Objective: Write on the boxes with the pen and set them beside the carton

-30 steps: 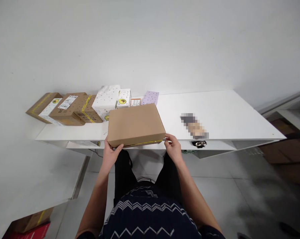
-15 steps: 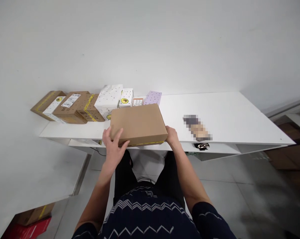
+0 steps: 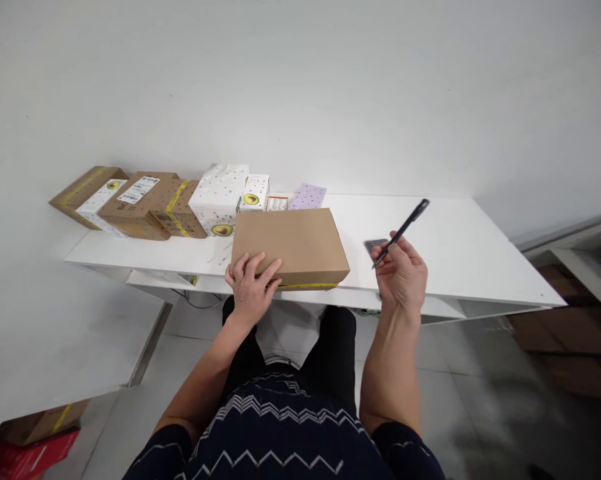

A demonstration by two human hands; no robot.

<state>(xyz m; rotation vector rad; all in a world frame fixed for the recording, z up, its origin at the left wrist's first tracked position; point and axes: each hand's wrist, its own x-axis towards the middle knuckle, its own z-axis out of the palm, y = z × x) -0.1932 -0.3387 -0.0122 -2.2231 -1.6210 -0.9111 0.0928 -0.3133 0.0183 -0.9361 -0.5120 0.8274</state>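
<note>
A closed brown cardboard box [image 3: 290, 240] with yellow tape along its front side sits at the front edge of the white table [image 3: 445, 247]. My left hand [image 3: 252, 287] rests on the box's front left corner, fingers spread over the top and the thumb near the front edge. To the right of the box, my right hand [image 3: 403, 270] is raised above the table edge and pinches a black pen [image 3: 408, 223], its tip pointing down and left. Behind that hand a grey phone-like object [image 3: 374, 247] lies partly hidden.
Brown boxes [image 3: 138, 207] and white avocado-print boxes [image 3: 220, 197] line the back left of the table. A lilac dotted item [image 3: 308, 197] lies behind the cardboard box. An open shelf [image 3: 438, 307] runs below the tabletop. More boxes [image 3: 570, 327] stand at the right.
My right hand has left the box's right side, moved right and up, and now holds a pen. My left hand stays at the box's left corner, its fingers further onto the top.
</note>
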